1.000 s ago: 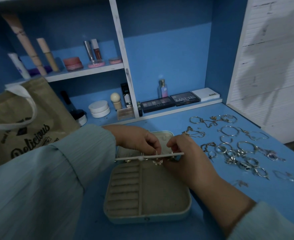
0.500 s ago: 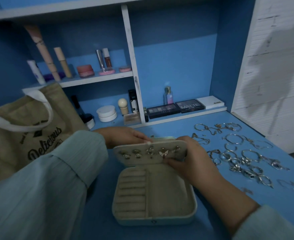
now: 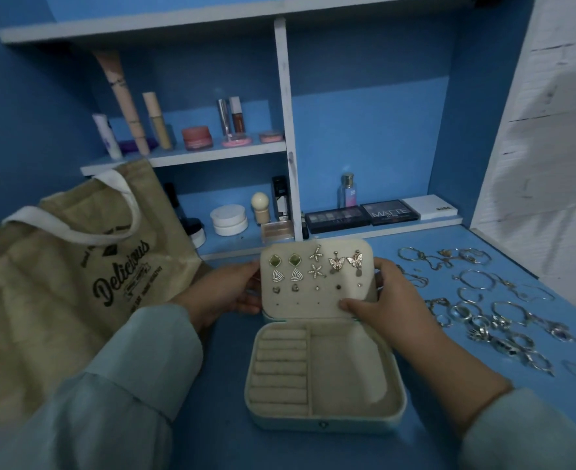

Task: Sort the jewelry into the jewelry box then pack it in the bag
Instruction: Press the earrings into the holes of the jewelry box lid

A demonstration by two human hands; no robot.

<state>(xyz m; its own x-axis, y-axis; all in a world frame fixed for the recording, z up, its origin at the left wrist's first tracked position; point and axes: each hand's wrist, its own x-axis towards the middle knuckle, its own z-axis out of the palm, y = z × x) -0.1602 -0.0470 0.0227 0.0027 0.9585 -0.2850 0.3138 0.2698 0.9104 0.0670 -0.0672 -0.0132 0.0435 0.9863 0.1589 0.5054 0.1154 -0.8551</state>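
Observation:
A pale green jewelry box [image 3: 324, 423] lies open on the blue desk, its ring rolls and side compartment holding nothing. Its earring panel [image 3: 317, 305] stands upright at the back, with several pairs of earrings pinned to it. My left hand [image 3: 227, 293] grips the panel's left edge. My right hand [image 3: 386, 300] grips its right edge, thumb pressed on the panel's front. Loose silver rings, bangles and chains [image 3: 483, 317] lie spread on the desk to the right. A tan jute bag [image 3: 59, 283] printed "Delicious" lies at the left.
Shelves behind hold cosmetics: tubes [image 3: 124, 106], a pink jar [image 3: 197, 137], white jars [image 3: 229, 218], a perfume bottle [image 3: 347, 191] and eyeshadow palettes [image 3: 364, 215]. A white panelled wall [image 3: 544, 164] bounds the right side.
The earring panel has swung up from lying edge-on over the box to standing upright facing me. Both hands moved with it to its side edges.

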